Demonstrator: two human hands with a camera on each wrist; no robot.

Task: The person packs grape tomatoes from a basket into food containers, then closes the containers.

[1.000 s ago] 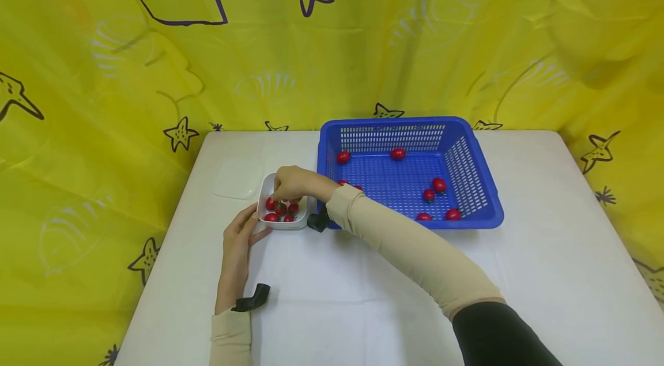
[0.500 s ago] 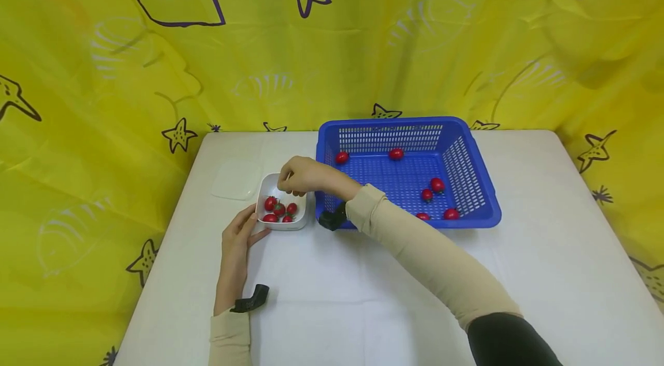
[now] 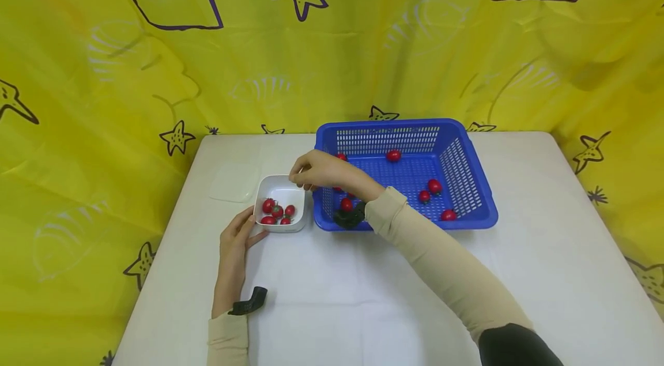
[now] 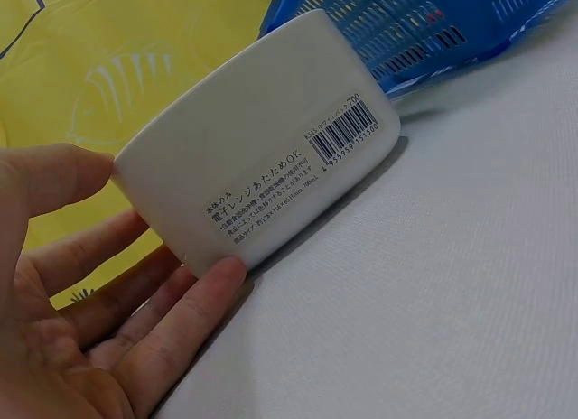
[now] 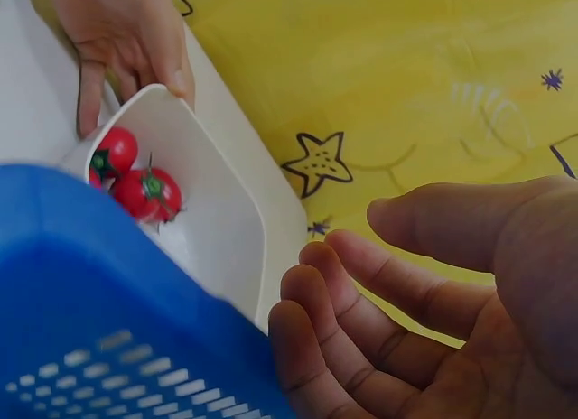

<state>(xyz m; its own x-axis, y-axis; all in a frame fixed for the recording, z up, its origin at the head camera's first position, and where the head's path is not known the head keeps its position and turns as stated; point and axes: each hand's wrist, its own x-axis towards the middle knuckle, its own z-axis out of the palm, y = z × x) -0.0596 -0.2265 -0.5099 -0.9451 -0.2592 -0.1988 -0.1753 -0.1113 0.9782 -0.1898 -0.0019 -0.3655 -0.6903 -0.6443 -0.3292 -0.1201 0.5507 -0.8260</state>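
Note:
A white square plastic container with small red tomatoes inside stands on the table. My left hand holds its near left corner; in the left wrist view the thumb touches the rim and the other fingers spread along the lower side. My right hand hovers between the container and the left rim of a blue basket. Its fingers are loosely curled with nothing between them in the right wrist view. Several more tomatoes lie scattered in the basket, some partly hidden by my right arm.
A translucent lid lies on the white table behind and left of the container. The basket stands close to the container's right side. A yellow patterned curtain hangs behind the table.
My right hand has risen out of the container and moved right towards the basket, uncovering more of the container's inside. My left hand keeps its place on the container.

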